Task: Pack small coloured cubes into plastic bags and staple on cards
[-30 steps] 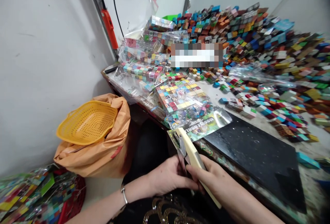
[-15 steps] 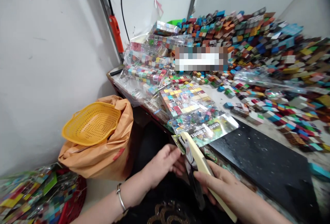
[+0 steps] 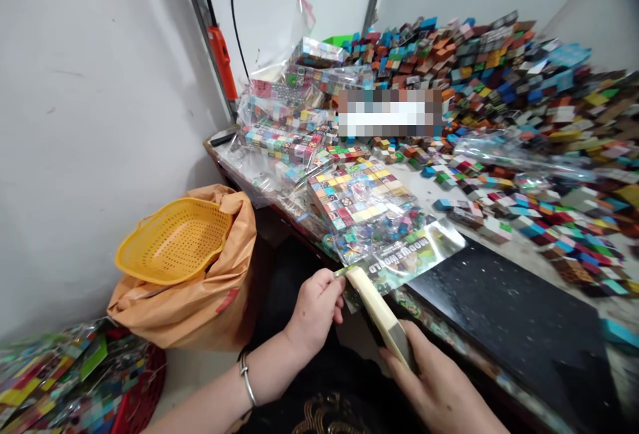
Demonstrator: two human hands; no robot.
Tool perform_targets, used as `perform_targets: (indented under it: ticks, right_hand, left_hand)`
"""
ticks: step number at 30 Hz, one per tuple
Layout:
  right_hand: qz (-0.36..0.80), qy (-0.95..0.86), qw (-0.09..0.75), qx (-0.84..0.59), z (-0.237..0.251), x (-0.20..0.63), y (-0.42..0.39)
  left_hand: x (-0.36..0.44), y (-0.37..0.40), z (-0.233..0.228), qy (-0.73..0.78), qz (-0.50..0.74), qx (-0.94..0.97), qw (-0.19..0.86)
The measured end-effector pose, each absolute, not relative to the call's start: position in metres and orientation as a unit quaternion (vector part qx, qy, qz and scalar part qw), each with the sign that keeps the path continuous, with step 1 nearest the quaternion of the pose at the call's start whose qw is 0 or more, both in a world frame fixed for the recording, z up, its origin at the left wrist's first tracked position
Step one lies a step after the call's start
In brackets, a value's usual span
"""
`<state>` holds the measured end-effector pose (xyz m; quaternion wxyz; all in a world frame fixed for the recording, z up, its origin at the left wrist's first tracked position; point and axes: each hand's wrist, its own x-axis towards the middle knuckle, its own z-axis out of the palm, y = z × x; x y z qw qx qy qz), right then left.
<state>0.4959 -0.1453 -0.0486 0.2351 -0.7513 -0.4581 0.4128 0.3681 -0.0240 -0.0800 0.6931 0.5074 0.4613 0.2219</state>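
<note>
A clear plastic bag of small coloured cubes (image 3: 364, 204) lies at the table's near edge, topped by a printed green header card (image 3: 409, 254). My left hand (image 3: 314, 311) pinches the card's left corner. My right hand (image 3: 434, 387) grips a cream-coloured stapler (image 3: 377, 311), whose nose sits on the card's near edge beside my left fingers.
A large heap of coloured cubes (image 3: 499, 81) covers the back and right of the table. More filled bags (image 3: 284, 128) are stacked at the back left. A black mat (image 3: 504, 314) lies to the right. A yellow basket (image 3: 172, 241) rests on an orange sack; packed bags (image 3: 54, 374) lie on the floor.
The stapler, open with its metal jaw showing a second ago, is now pressed down on the header card. My left hand has moved up from the stapler to the card's corner.
</note>
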Motion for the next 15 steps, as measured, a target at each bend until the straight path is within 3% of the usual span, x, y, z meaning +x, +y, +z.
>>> perform_targets:
  ticks: [8,11,15]
  right_hand:
    - [0.475,-0.400,0.274,-0.734,-0.074,0.496,-0.148]
    - [0.547,-0.353,0.293,-0.700,-0.073,0.495,-0.144]
    - [0.592,-0.349,0.262,-0.678,-0.069,0.492,-0.136]
  left_hand:
    - [0.364,-0.020,-0.082,0.421,0.198,0.509,0.724]
    - [0.364,-0.019,-0.084,0.407,0.198,0.500,0.738]
    - [0.364,-0.017,-0.086,0.410,0.203,0.491,0.741]
